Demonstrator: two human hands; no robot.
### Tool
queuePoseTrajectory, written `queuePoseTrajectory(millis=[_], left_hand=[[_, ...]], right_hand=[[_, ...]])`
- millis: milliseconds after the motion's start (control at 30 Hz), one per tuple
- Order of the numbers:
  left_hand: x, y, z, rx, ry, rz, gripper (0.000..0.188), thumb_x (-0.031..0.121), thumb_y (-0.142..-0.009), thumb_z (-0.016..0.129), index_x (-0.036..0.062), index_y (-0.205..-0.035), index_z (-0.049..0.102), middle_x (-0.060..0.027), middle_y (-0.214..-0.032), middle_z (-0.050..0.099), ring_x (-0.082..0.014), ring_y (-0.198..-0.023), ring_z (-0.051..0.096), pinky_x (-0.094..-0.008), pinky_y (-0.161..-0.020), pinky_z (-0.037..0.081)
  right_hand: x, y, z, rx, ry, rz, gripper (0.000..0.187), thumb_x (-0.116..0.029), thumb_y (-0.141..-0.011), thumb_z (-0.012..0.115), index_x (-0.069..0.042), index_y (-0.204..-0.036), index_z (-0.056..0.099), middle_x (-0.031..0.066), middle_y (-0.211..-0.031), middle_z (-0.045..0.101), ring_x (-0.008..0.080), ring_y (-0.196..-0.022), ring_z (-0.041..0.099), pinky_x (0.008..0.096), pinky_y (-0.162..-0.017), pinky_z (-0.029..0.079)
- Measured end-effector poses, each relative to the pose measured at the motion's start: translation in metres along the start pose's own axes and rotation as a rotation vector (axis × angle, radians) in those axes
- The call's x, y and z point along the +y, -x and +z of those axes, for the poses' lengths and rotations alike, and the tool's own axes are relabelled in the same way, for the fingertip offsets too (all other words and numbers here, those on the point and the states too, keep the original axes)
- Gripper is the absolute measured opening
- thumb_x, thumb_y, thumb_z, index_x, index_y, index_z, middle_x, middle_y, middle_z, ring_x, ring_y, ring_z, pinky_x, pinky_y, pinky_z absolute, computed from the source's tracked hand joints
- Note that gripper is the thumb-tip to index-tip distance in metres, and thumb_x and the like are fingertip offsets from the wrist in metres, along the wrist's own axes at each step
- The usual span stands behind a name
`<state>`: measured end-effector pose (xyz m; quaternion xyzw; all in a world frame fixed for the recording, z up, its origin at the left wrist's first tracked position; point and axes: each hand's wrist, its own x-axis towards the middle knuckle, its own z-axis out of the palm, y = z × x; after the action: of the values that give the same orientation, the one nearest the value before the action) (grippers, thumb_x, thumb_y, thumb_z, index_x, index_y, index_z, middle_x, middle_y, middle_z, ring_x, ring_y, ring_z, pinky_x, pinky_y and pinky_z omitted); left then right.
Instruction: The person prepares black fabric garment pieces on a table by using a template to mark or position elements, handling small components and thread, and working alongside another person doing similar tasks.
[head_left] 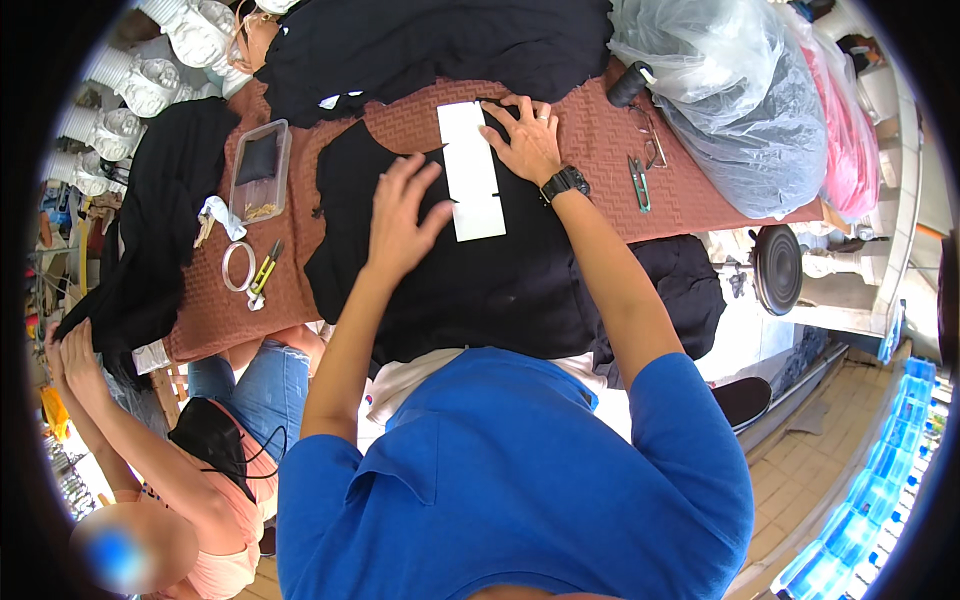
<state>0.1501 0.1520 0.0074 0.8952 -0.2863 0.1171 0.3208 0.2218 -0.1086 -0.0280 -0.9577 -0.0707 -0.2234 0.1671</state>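
Blue shirt [560, 450] nearest, white card [472, 185] on black cloth [490, 290]

White card lay around mid-tabletop [690, 195], away from its left and right edges. Fingers of the right hand [530, 145], spread, rested on its upper right edge; those of the left hand [402, 220], parted and empty, stood just beside it. Even pressure and smooth cloth probably mattered most.

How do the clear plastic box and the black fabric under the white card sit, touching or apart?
Apart: the head view shows brown cloth between the clear plastic box and the black fabric to its right.
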Motion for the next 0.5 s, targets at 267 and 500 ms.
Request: queuePoseTrajectory(millis=[267,500], left_hand=[[0.031,0.031,0.017,-0.158,-0.030,-0.009,0.073,0.040,-0.084,0.077,0.0125,-0.146,0.050,-0.0083,-0.157,0.041,-0.0329,-0.149,0.031,-0.0558,-0.122,0.020],[0.030,0.031,0.018,-0.174,-0.071,-0.002,0.066,0.039,-0.089,0.073,0.0137,-0.146,0.051,-0.0049,-0.157,0.042,-0.0320,-0.148,0.032,-0.0549,-0.122,0.020]], right_hand=[[0.000,-0.001,0.003,0.044,0.065,-0.048,0.042,-0.049,-0.095,0.059,-0.031,-0.132,0.066,0.0026,-0.132,0.055,0.0345,-0.110,0.050,0.0477,-0.088,0.043],[0.003,0.000,0.007,0.018,0.063,-0.042,0.041,-0.049,-0.096,0.059,-0.031,-0.132,0.065,0.0035,-0.133,0.054,0.0368,-0.111,0.049,0.0497,-0.092,0.043]])
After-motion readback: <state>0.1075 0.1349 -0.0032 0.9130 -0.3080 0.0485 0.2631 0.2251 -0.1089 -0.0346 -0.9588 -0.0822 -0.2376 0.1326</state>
